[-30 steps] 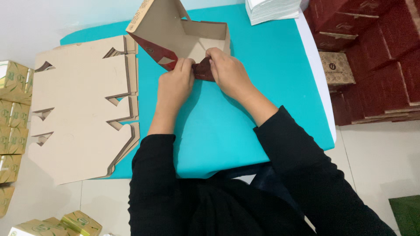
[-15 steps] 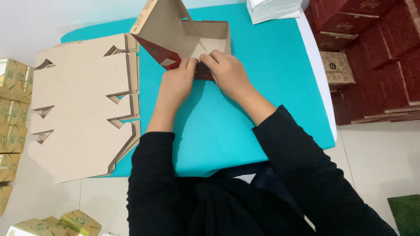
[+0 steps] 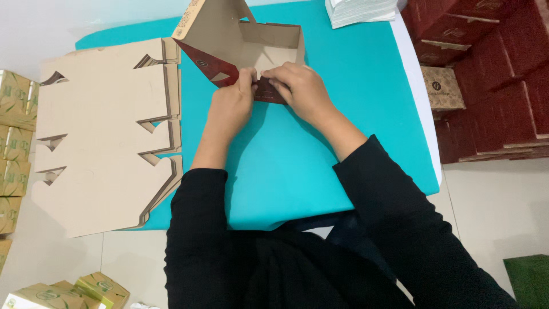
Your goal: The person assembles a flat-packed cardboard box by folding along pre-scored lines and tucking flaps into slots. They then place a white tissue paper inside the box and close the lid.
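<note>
A half-folded cardboard box (image 3: 246,40), brown inside and dark red outside, stands at the far middle of the teal table (image 3: 297,166). Its left wall leans outward and its back walls stand up. My left hand (image 3: 234,100) and my right hand (image 3: 300,86) meet at the near flap, and both pinch the dark red flap (image 3: 264,91) between fingers and thumbs. Both sleeves are black.
A stack of flat die-cut cardboard blanks (image 3: 103,131) lies on the table's left side. Green and gold small boxes (image 3: 14,137) are piled at the far left and bottom left. Dark red finished boxes (image 3: 492,74) stand on the right. A white stack (image 3: 360,10) lies at the top.
My hands have drawn closer together on the near flap, with my left hand shifted right. The box's left wall leans further open.
</note>
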